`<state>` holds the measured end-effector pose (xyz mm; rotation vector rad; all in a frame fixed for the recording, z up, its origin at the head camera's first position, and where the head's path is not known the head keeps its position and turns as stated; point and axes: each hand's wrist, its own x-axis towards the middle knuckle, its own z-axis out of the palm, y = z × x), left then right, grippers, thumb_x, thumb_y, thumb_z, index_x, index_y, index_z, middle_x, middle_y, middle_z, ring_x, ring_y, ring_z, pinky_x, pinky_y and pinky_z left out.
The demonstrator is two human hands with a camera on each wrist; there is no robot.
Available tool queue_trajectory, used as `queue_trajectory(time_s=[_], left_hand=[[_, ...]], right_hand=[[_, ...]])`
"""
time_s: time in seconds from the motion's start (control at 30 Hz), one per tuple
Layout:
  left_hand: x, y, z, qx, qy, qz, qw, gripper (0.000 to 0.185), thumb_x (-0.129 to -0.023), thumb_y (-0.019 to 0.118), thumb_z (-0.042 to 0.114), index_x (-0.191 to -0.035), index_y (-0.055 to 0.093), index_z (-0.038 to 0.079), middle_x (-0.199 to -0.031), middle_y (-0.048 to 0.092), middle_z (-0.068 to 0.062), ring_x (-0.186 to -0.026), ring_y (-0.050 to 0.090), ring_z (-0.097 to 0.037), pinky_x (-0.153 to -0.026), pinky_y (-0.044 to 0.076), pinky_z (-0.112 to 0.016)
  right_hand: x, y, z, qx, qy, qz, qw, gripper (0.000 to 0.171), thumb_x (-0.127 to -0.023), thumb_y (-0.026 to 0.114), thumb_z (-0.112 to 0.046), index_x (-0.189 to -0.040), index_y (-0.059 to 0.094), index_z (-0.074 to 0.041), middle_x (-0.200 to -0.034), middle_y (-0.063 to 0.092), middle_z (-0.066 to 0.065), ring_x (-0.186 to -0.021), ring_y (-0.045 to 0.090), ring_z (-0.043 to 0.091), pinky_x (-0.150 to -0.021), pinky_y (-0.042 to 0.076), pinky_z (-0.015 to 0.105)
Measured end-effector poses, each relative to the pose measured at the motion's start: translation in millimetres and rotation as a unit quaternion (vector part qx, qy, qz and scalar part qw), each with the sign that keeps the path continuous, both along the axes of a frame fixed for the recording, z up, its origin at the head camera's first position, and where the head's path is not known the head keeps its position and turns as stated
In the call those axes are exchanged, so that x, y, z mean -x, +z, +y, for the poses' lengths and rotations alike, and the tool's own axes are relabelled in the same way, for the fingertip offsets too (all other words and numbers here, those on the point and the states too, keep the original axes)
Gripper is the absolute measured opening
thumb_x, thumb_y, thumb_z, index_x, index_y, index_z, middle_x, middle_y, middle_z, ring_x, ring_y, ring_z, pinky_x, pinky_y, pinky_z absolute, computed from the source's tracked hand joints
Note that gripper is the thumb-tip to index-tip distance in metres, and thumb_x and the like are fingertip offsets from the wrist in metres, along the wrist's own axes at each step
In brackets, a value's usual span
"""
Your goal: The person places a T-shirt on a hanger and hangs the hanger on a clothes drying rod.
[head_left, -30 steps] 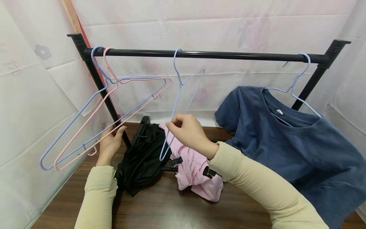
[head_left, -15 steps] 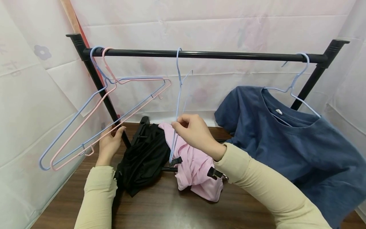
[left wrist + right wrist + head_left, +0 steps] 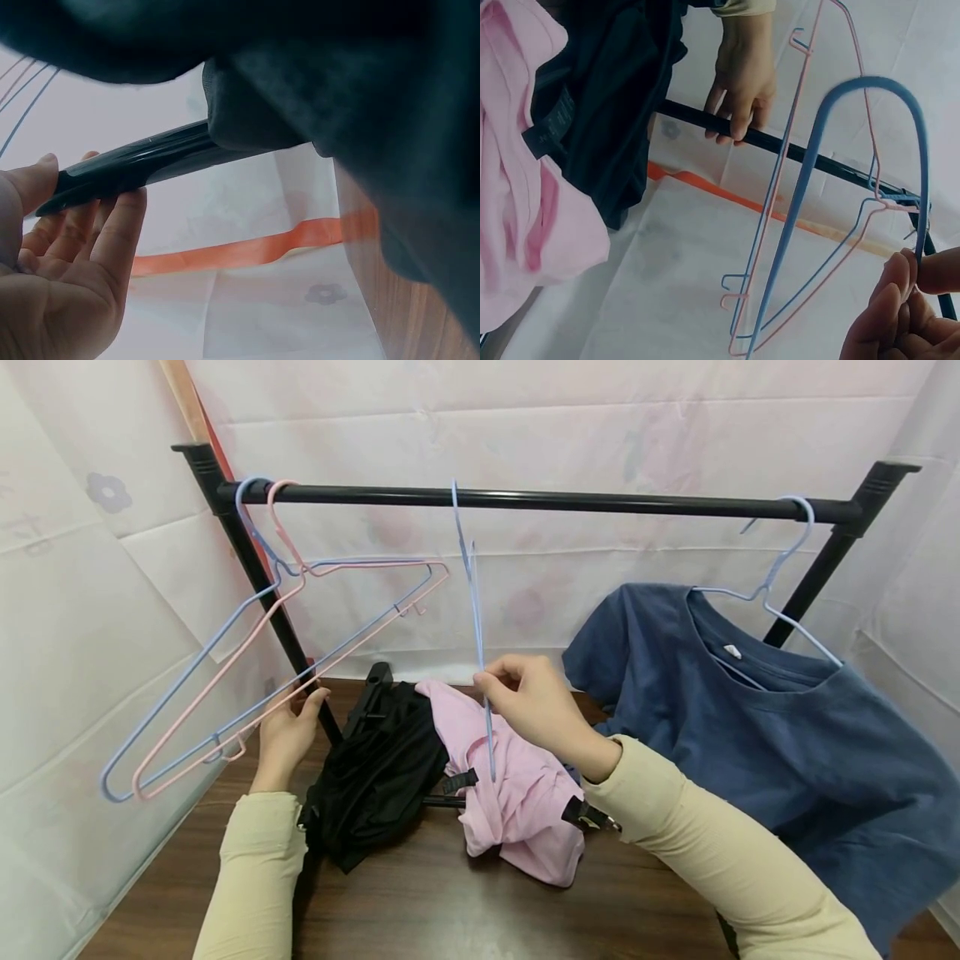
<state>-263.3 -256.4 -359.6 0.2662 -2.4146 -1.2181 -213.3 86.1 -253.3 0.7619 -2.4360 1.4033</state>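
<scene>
Meanwhile, my right hand [image 3: 536,706] pinches the blue hanger [image 3: 475,602] hooked on the rail [image 3: 600,503]; at nine o'clock, my left hand [image 3: 285,735] loosely clasps the rack's post [image 3: 258,585].

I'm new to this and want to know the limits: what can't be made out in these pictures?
- Left hand, head view: the fingers lie behind the rack's leg, so its grip is unclear there.
- Right hand, right wrist view: cut off by the frame's corner.
- Black garment, left wrist view: a dark blur filling the frame.
- Blue shirt, head view: its hem runs off the edge.
</scene>
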Motion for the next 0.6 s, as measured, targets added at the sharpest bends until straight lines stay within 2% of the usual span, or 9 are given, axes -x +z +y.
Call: queue_trajectory(time_s=[0.07,0.23,0.4,0.6], left_hand=[[0.7,0.2,0,-0.006,-0.001,0.000,1.0000,0.054,-0.097,0.050,0.054,-0.132,0.058,0.015,-0.124,0.063,-0.013,-0.113,0.057,-0.024,-0.082,0.040,-0.026],[1.4,0.9,1,0.004,0.003,0.006,1.0000,0.051,-0.097,0.051,0.053,-0.129,0.060,0.014,-0.119,0.064,-0.013,-0.104,0.056,-0.020,-0.080,0.039,-0.027],[-0.2,1.2,1,0.023,0.002,0.020,0.9995,0.048,-0.098,0.052,0.051,-0.126,0.060,0.013,-0.107,0.062,-0.016,-0.094,0.052,-0.026,-0.078,0.038,-0.034],[-1.6,-0.6,1,0.025,0.006,0.022,0.9994,0.048,-0.097,0.052,0.052,-0.125,0.059,0.013,-0.104,0.060,-0.015,-0.095,0.050,-0.028,-0.080,0.038,-0.035]], right_hand=[[-0.7,2.0,3,-0.001,-0.003,0.005,1.000,0.017,-0.096,0.062,-0.016,-0.084,0.071,-0.008,-0.064,0.058,0.002,-0.055,0.049,0.016,-0.054,0.040,0.026],[-3.0,7.4,11,-0.007,-0.023,0.022,0.999,0.016,-0.096,0.062,-0.017,-0.087,0.072,-0.008,-0.060,0.053,0.001,-0.052,0.045,0.016,-0.050,0.037,0.025],[-3.3,11.3,21,-0.007,-0.038,0.036,0.999,0.016,-0.095,0.063,-0.016,-0.086,0.072,-0.007,-0.058,0.049,0.001,-0.049,0.041,0.014,-0.050,0.034,0.025],[-5.0,15.9,32,-0.001,-0.041,0.052,0.998,0.017,-0.095,0.063,-0.015,-0.082,0.070,-0.007,-0.059,0.050,0.002,-0.049,0.039,0.013,-0.050,0.032,0.024]])
